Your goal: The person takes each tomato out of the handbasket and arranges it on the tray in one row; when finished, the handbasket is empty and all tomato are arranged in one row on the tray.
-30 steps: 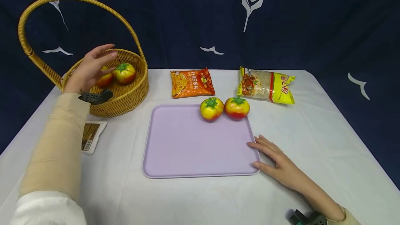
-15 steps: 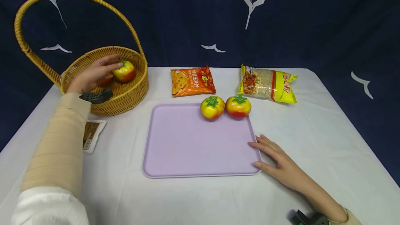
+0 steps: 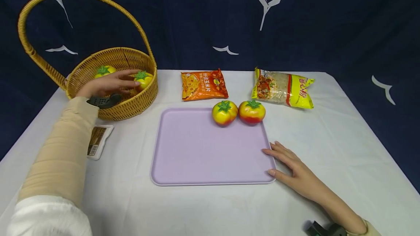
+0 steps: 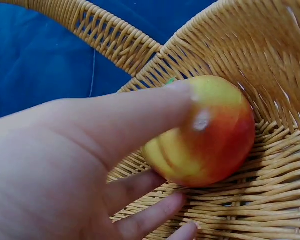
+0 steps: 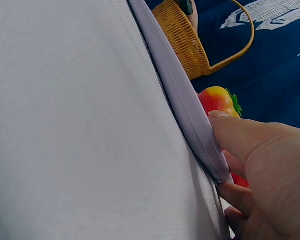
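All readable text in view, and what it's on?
"玉米片" on the orange packet; characters before it unclear, smaller print unreadable.
"心粉" on the yellow bag; first character unclear, small print unreadable.
Brown pack: barcode, print too small to read.

The head view faces forward and down over the bench point(image 3: 206, 207), far enough back to take in the whole tray point(image 3: 197, 148) at centre and the basket point(image 3: 144, 101) at upper left. The left wrist view sits very near, looking past the left fingers point(image 4: 155, 212) into that basket, its weave filling the right side. The right wrist view looks close along the tray's edge, which slants from top centre to lower right. All three share the basket; head and right wrist share the tray.
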`<state>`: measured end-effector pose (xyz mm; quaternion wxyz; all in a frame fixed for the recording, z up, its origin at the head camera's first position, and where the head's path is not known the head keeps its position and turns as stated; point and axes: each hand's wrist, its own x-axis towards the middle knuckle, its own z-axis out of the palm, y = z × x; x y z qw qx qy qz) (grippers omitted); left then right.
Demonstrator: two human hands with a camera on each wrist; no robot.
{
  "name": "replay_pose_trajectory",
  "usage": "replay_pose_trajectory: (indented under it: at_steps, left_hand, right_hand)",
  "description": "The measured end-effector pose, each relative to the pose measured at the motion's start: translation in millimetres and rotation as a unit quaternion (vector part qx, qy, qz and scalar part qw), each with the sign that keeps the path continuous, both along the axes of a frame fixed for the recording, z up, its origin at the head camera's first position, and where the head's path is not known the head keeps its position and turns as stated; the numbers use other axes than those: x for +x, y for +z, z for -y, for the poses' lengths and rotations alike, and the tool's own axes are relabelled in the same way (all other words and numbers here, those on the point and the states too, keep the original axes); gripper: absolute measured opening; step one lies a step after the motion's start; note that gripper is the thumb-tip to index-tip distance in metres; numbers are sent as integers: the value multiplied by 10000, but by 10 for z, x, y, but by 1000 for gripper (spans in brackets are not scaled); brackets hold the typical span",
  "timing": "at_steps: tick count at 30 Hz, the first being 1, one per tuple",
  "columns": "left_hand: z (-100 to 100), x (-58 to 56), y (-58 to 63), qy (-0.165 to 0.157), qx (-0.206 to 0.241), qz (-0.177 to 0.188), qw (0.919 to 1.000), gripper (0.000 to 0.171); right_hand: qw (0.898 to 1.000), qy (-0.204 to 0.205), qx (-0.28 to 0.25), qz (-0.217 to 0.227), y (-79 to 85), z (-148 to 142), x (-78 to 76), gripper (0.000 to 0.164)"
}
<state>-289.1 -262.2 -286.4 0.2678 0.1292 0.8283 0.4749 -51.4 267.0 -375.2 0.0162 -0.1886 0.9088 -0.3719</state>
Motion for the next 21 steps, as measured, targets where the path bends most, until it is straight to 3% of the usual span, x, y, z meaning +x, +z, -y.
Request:
replay_pose_trajectory:
  at_steps: [5, 12, 21]
  left_hand:
    - [-78, 20, 40, -124, -178, -7, 9998, 69]
    - [-364, 19, 56, -112, -807, -692, 9943, 60]
    - [-378, 80, 66, 508, -899, -973, 9899, 67]
  right_hand:
    - [10000, 2, -25, 33, 15, 6, -4, 50]
    - [10000, -15, -45, -3, 3, -9, 17, 50]
    - [10000, -22, -32, -3, -4, -1, 3, 51]
